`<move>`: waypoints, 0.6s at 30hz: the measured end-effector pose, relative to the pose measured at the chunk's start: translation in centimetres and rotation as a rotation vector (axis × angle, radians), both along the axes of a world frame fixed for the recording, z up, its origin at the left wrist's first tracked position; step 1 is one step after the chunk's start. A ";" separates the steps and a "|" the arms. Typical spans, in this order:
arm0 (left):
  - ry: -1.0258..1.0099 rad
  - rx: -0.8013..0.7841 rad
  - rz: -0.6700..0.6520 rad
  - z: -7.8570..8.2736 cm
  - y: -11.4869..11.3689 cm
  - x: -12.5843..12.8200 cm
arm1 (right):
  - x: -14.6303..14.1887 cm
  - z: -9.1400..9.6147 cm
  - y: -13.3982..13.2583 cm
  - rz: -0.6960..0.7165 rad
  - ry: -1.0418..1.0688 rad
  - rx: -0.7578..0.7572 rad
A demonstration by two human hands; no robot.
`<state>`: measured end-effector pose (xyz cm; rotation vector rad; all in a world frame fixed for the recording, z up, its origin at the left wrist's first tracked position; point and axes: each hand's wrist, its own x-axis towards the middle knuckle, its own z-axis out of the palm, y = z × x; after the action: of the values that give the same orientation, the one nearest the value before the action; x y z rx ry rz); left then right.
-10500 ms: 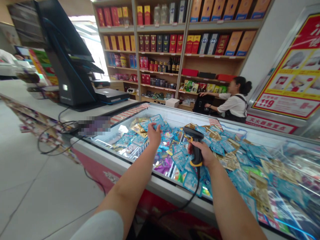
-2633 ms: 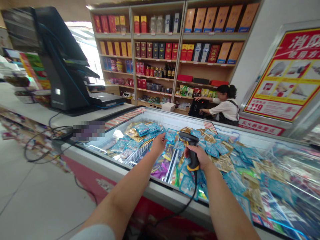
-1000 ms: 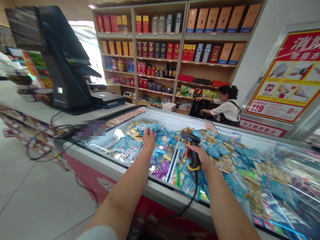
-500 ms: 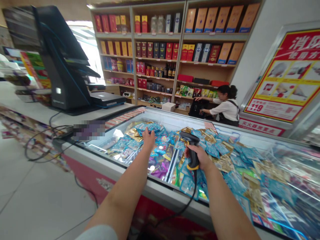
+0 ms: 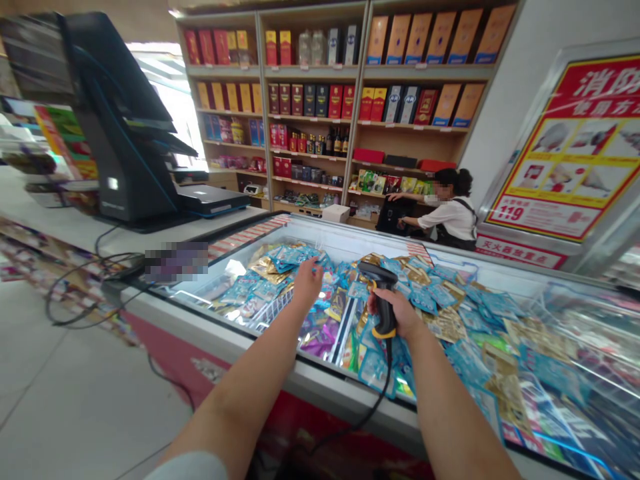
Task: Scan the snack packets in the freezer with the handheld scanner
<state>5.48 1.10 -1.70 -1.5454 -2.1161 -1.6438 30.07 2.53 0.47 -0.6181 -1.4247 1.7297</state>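
My right hand [image 5: 400, 313] is closed round the handle of a black barcode scanner [image 5: 381, 293] with an orange band, its cable hanging down over the freezer's front edge. My left hand [image 5: 307, 283] reaches over the pile of blue and gold snack packets [image 5: 280, 261] lying on the chest freezer [image 5: 260, 337]. Its fingers curl down onto the blue packets; whether they grip one I cannot make out. Both hands hover above the freezer's glass lid, about a hand's width apart.
A black point-of-sale terminal [image 5: 125, 127] stands on the counter to the left, with loose cables [image 5: 85, 287] trailing off its edge. Shelves of boxed goods [image 5: 350, 100] fill the back wall. Another person [image 5: 453, 210] works at the lower shelves. A red poster [image 5: 570, 153] hangs on the right.
My left hand has shifted slightly right among the blue packets, closer to the scanner. The right hand keeps the scanner in about the same place.
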 end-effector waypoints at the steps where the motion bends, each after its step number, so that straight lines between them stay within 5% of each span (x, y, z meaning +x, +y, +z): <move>1: 0.062 -0.044 -0.084 -0.1 -0.1 0.7 | 0.0 0.0 0.0 0.000 -0.004 0.001; 6: 0.353 -0.186 -0.416 -0.9 -0.2 3.5 | 0.5 0.4 0.0 -0.023 -0.004 -0.054; 18: 0.462 -0.328 -0.447 -0.5 0.1 4.2 | 3.1 2.1 0.0 -0.166 -0.053 -0.154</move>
<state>9.67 1.17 -2.22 -2.3566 -1.9409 -0.8900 33.12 2.57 2.54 -0.8467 -1.2457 1.7120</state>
